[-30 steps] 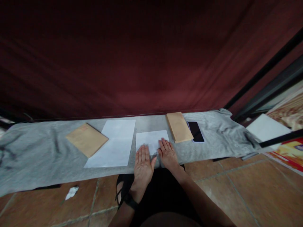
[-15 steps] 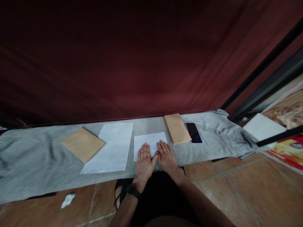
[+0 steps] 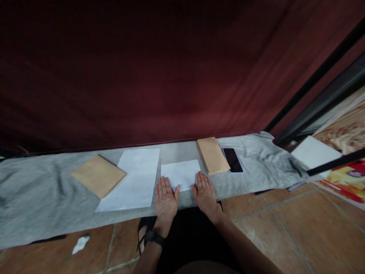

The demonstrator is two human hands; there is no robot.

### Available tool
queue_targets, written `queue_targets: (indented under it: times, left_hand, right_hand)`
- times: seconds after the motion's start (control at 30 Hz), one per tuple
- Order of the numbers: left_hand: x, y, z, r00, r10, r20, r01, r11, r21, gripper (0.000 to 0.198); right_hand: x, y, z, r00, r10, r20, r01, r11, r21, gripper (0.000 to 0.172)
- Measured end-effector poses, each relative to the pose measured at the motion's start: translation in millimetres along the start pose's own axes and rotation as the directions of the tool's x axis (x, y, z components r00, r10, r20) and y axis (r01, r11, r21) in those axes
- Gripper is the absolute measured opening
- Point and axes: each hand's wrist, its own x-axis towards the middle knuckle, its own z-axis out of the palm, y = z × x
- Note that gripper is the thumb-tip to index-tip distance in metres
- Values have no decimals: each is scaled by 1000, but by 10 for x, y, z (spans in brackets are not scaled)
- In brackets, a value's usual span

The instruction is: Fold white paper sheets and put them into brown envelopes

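Note:
A folded sheet of white paper (image 3: 181,173) lies flat on the grey cloth (image 3: 228,186) in front of me. My left hand (image 3: 166,198) rests palm down on its lower left corner, fingers stretched out. Over the sheet's lower right edge lies my right hand (image 3: 204,193), also flat, with its fingers extended. Neither hand grips anything. To the left is a larger white sheet (image 3: 139,179), partly covered by a stack of brown envelopes (image 3: 99,176). Just right of the folded paper sits another stack of brown envelopes (image 3: 213,155).
A phone (image 3: 233,160) lies beside the right envelopes, partly under their edge. Behind the cloth-covered narrow surface hangs a dark red curtain (image 3: 171,95). Black bars (image 3: 316,80) and a white board (image 3: 315,152) stand at the right. A crumpled tissue (image 3: 80,244) lies on the tiled floor.
My hands have slid apart on the folded paper, the left one moving left and the right one slightly right. More of the paper's middle now shows.

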Motion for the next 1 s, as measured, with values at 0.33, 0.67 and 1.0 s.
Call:
queue_targets:
  times: [0.33, 0.67, 1.0]
  left_hand:
    - [-4, 30, -5, 1000, 5, 19, -5, 1000, 23, 69]
    - [-4, 20, 15, 1000, 1, 31, -4, 997, 81, 67]
    - [-2, 6, 2, 1000, 7, -3, -6, 999, 54, 68]
  right_hand:
    - [205, -149, -143, 989, -64, 135, 46, 990, 136, 53]
    - [545, -419, 29, 949, -200, 242, 147, 964, 222, 48]
    - [451, -138, 102, 985, -25, 170, 7, 994, 104, 52]
